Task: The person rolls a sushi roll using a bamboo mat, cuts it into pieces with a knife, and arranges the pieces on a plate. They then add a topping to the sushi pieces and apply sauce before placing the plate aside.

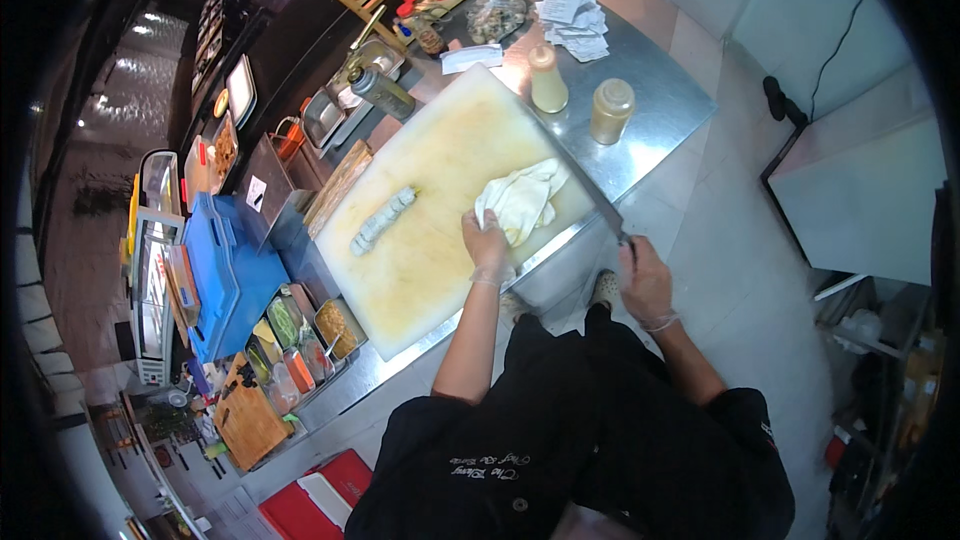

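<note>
In a clear plastic glove, my left hand [487, 241] grips the edge of a crumpled white cloth [523, 199] with yellowish stains. The cloth lies on the right part of a large white plastic cutting board [442, 142]. My right hand [646, 279], also gloved, is closed around the handle of a long knife [589, 176]. Its narrow blade points away from me along the board's right edge, beyond the cloth. A sushi roll [382, 221], cut into several pieces still lined up in a row, rests on the board to the left of the cloth.
Two squeeze bottles [549, 82] stand right of the board, near a stack of paper slips [574, 19]. A kitchen torch [382, 94] is beyond the board. To the left are a bamboo mat [341, 187], a blue box [232, 277] and several ingredient containers [337, 328].
</note>
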### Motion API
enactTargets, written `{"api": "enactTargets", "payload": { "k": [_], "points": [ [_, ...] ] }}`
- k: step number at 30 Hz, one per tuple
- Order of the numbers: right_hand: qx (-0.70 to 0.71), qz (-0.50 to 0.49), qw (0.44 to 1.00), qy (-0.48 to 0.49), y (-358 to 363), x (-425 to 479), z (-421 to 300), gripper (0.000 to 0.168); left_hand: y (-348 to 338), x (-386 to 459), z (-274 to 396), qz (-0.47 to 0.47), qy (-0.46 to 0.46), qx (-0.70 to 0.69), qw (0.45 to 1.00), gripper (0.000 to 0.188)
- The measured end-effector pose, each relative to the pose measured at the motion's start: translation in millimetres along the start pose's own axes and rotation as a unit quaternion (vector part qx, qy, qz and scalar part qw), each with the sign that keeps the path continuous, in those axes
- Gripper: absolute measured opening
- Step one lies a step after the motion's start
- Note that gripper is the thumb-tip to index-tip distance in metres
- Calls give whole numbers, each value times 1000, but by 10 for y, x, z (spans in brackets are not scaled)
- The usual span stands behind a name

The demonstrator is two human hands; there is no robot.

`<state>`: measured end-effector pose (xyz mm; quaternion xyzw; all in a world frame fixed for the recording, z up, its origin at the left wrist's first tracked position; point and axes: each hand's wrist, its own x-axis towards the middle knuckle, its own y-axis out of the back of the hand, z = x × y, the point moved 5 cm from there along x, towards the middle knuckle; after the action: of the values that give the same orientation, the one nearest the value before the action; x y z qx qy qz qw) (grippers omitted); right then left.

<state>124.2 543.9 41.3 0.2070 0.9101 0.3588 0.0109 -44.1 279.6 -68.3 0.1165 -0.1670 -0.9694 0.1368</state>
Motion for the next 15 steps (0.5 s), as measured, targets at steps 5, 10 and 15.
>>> {"api": "enactTargets", "payload": {
  "k": [5,10,15],
  "points": [
    [-115,-121,986,19,-615,133,55,30,-156,-126,422,-52,38,-154,986,25],
    [-200,-155,966,56,-987,194,108,32,-527,-220,768,-199,-134,86,967,14],
    [-193,-128,970,79,-965,170,88,30,-732,-155,800,-208,-289,223,907,5]
  ]
}}
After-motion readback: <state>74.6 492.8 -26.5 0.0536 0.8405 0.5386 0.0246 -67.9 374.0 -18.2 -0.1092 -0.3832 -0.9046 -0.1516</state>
